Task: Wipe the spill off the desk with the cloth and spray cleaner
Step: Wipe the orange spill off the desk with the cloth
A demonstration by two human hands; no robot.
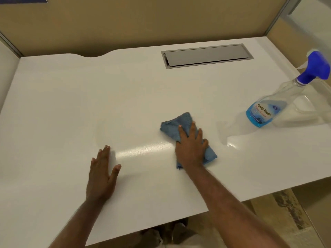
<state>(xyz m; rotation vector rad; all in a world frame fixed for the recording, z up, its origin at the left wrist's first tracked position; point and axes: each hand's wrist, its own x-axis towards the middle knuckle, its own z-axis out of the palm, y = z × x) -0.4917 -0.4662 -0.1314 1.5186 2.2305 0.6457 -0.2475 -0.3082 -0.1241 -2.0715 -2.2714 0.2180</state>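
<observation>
Right hand (190,149) flat on crumpled blue cloth (172,126), left hand (101,174) on desk (71,104)

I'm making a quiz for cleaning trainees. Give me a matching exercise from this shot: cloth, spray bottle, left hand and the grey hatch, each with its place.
Things:
1 cloth
2 spray bottle
3 left hand
4 grey hatch

Places:
A standing at the right side of the desk
B flat on the bare desk, holding nothing
C set into the desk near its back edge
D pressed under the right hand

Pairs: 1-D; 2-A; 3-B; 4-C
</observation>
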